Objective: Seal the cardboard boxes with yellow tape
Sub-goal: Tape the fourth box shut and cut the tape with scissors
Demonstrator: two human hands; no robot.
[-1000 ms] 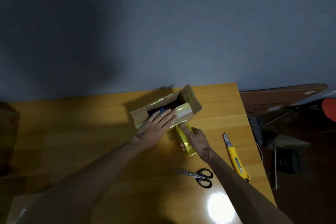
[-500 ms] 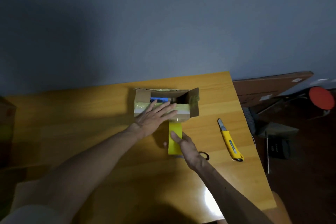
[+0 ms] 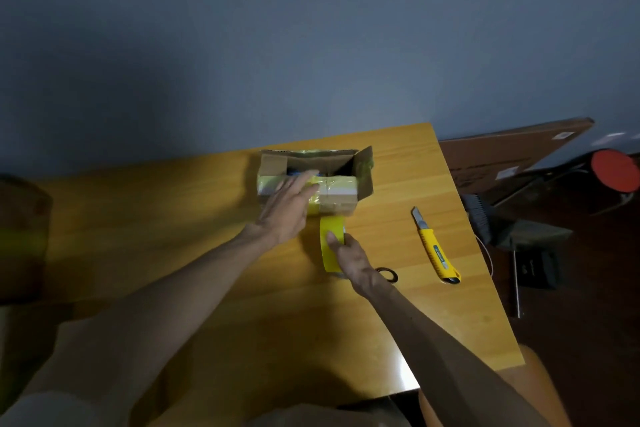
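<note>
The box (image 3: 337, 199) was turned square under the flat left hand (image 3: 287, 210), and tape (image 3: 329, 246) gripped by the right hand (image 3: 351, 258) is drawn out for sealing.

Left hand (image 3: 287, 208) lies flat on open cardboard box (image 3: 341, 199), fingers straight. Right hand (image 3: 349, 256) grips yellow tape roll (image 3: 330, 246) at box's 6 o'clock. Yellow knife (image 3: 436, 248) at roll's 3 o'clock.
</note>
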